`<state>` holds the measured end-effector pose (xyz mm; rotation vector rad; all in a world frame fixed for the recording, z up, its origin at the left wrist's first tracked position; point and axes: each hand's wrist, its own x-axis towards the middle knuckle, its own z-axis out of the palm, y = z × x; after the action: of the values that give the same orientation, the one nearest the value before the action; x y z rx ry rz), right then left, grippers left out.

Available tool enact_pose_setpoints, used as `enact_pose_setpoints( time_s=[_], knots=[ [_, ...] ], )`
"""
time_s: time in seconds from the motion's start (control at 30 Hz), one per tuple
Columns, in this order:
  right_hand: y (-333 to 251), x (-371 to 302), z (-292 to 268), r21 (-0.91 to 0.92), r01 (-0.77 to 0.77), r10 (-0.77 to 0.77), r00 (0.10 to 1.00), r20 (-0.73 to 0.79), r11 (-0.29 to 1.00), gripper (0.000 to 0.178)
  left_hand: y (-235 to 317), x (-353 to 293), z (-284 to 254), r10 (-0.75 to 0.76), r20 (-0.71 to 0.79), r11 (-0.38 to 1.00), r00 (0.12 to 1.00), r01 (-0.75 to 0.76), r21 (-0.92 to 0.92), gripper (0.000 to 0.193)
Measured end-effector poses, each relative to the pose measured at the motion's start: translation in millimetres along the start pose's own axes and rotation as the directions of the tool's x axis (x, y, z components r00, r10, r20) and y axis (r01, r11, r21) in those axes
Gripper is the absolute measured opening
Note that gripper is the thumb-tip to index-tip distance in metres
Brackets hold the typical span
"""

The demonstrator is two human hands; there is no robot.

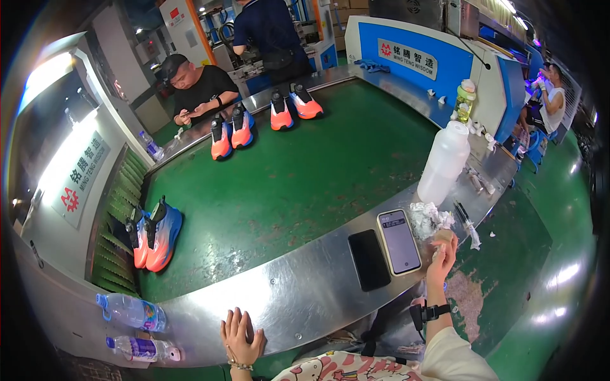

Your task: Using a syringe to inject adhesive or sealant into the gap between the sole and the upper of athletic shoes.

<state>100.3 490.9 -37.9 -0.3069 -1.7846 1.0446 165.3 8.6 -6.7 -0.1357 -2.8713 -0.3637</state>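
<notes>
Hands: left hand [243, 340] flat on metal ledge [235, 293], fingers slightly apart; right hand [442, 255] curled, cannot tell whether gripping.
Tissue [427, 220]: crumpled on the ledge, beside right hand.
Phones [399, 242]: two, left of the tissue.
Shoes [166, 238]: three pairs on green surface [279, 190].

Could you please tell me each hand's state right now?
Left hand: open on the metal ledge.
Right hand: partly curled beside crumpled tissues; I cannot tell if it holds anything.
</notes>
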Motion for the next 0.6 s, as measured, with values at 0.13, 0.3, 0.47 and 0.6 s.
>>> enact_pose_setpoints(
  time_s=[0.13,0.3,0.47,0.6],
  knots=[
    [0.7,0.0,-1.7,-0.008,-0.007,0.006,1.000,-0.013,1.000,0.027,6.5,1.3,-4.2,-0.005,0.030,1.000,1.000,0.005,-0.005,0.055],
    [0.8,-0.3,-0.9,-0.001,-0.015,0.015,1.000,-0.012,1.000,0.026,7.4,0.9,-4.5,-0.008,0.029,1.000,1.000,0.008,-0.001,0.056],
    [-1.5,0.3,-0.7,0.014,-0.028,0.028,1.000,0.000,1.000,0.024,5.1,1.4,-1.6,-0.001,0.006,1.000,1.000,0.001,-0.002,0.055],
    [-3.9,1.4,-1.5,0.005,-0.030,0.030,1.000,0.006,1.000,0.024,5.8,2.3,-2.3,-0.005,0.015,1.000,1.000,0.005,-0.004,0.055]
  ],
)
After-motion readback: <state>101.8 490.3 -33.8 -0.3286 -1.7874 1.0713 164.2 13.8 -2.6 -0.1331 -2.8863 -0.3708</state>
